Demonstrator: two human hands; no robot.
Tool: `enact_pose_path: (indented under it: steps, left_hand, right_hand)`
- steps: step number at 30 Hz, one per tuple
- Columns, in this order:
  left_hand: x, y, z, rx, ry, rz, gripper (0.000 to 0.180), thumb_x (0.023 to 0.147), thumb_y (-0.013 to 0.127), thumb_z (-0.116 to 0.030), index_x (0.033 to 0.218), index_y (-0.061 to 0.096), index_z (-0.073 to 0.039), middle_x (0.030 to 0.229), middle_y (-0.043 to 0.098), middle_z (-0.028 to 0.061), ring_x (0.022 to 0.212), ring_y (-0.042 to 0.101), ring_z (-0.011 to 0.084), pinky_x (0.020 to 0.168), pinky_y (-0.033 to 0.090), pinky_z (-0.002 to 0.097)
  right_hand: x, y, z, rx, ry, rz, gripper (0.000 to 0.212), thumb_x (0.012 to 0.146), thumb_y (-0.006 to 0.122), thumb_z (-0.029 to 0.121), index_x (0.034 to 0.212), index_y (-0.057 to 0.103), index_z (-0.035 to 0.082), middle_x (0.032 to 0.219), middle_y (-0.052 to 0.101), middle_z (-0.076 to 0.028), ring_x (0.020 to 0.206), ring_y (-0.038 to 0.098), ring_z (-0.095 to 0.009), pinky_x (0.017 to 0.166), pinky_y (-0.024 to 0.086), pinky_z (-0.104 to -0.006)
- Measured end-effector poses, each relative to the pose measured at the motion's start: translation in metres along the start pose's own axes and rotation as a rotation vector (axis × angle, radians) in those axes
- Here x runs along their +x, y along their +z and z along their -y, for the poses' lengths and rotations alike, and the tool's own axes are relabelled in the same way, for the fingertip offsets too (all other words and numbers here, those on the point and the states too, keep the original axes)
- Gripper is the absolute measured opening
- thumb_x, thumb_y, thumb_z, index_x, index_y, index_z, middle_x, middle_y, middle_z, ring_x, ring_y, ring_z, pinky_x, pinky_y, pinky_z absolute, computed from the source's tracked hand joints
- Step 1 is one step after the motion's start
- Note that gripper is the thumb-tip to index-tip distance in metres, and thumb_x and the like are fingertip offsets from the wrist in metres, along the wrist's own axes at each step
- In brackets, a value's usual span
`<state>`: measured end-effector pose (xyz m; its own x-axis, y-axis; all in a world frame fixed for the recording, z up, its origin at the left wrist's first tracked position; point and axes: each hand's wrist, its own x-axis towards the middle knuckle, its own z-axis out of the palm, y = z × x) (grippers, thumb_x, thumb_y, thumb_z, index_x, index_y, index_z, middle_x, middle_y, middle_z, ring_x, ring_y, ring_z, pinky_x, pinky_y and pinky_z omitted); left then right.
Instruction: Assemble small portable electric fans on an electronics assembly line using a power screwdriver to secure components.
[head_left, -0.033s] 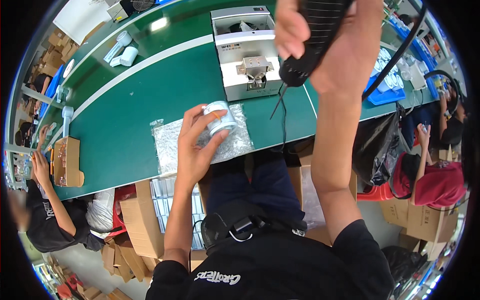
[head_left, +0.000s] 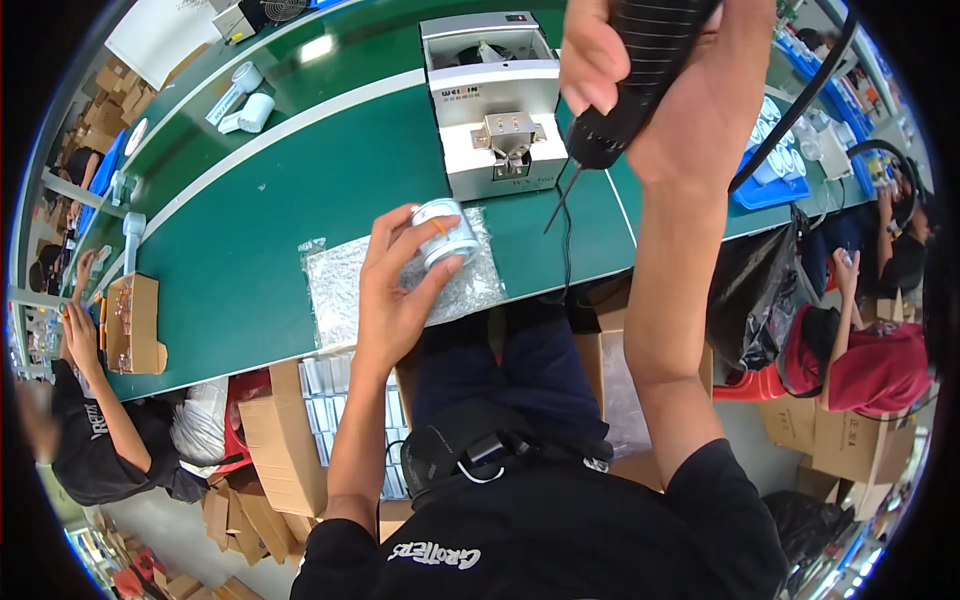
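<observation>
Above the bench, my left hand (head_left: 390, 295) is closed around a pale blue-and-white round plastic housing (head_left: 460, 249), thumb below and fingers over its top. A small orange strip (head_left: 441, 228) shows by a fingertip; what it is I cannot tell. Under this hand lies a crinkled clear plastic sheet (head_left: 340, 290). My right hand (head_left: 690, 135) grips a black electric screwdriver (head_left: 645, 65), raised at the upper right. Its thin bit (head_left: 563, 198) points down and left, apart from the housing. The tool's upper end is cut off by the picture's edge.
A white-and-grey machine (head_left: 500, 130) stands beyond my hands. Pale plastic parts (head_left: 258, 112) lie at the far left; a blue tray (head_left: 752, 194) of round parts is right. A cardboard box (head_left: 145, 325) sits at the left edge. People work on both sides.
My right hand and the screwdriver have shifted slightly to the right. The left hand with the housing has moved only a little.
</observation>
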<state>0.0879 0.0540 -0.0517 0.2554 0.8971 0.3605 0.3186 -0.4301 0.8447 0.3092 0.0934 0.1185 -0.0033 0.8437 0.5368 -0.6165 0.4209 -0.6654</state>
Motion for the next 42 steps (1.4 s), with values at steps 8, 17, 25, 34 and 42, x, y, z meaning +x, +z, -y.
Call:
enact_pose_path:
  steps: [8, 17, 25, 34, 42]
  left_hand:
    - [0.013, 0.014, 0.007, -0.041, 0.017, 0.077, 0.041, 0.086, 0.08, -0.001, 0.126, 0.075, -0.008, 0.135, 0.056, 0.0128, 0.125, 0.058, 0.0286, 0.107, 0.044, 0.0361]
    - [0.009, 0.012, 0.002, -0.052, -0.019, 0.045, 0.045, 0.085, 0.08, -0.001, 0.128, 0.075, -0.01, 0.136, 0.055, 0.013, 0.126, 0.058, 0.0311, 0.107, 0.045, 0.0372]
    - [0.004, 0.012, -0.003, -0.112, -0.035, 0.043, 0.044, 0.086, 0.081, -0.003, 0.128, 0.074, -0.011, 0.137, 0.055, 0.0129, 0.126, 0.059, 0.0317, 0.107, 0.046, 0.039]
    - [0.005, 0.014, -0.002, -0.073, -0.012, 0.033, 0.043, 0.085, 0.081, -0.002, 0.127, 0.075, -0.011, 0.135, 0.056, 0.0132, 0.124, 0.059, 0.0314, 0.107, 0.045, 0.037]
    - [0.008, 0.013, 0.005, -0.076, -0.019, 0.033, 0.043, 0.084, 0.08, 0.0, 0.127, 0.075, -0.007, 0.135, 0.056, 0.0136, 0.126, 0.059, 0.0305, 0.108, 0.044, 0.0366]
  right_hand:
    - [0.015, -0.014, -0.003, 0.053, 0.024, 0.087, 0.084, 0.11, 0.024, 0.065, 0.122, 0.062, -0.009, 0.058, 0.06, -0.014, 0.043, 0.059, -0.02, 0.045, 0.054, -0.0305]
    - [0.033, 0.006, 0.005, 0.127, 0.161, 0.279, 0.078, 0.11, 0.029, 0.063, 0.122, 0.061, -0.007, 0.062, 0.061, -0.014, 0.044, 0.059, -0.021, 0.043, 0.052, -0.0305]
    - [0.022, 0.014, -0.001, 0.232, 0.186, 0.065, 0.093, 0.106, 0.023, 0.075, 0.124, 0.056, -0.01, 0.053, 0.053, -0.012, 0.036, 0.052, -0.02, 0.036, 0.048, -0.0313]
    - [0.024, 0.011, 0.005, 0.191, 0.131, 0.114, 0.098, 0.104, 0.018, 0.077, 0.125, 0.053, -0.012, 0.057, 0.055, -0.013, 0.04, 0.056, -0.022, 0.042, 0.053, -0.0329]
    - [0.004, -0.005, -0.003, 0.352, 0.221, 0.164, 0.076, 0.114, 0.023, 0.056, 0.139, 0.048, -0.011, 0.068, 0.058, -0.015, 0.045, 0.057, -0.02, 0.045, 0.053, -0.0343]
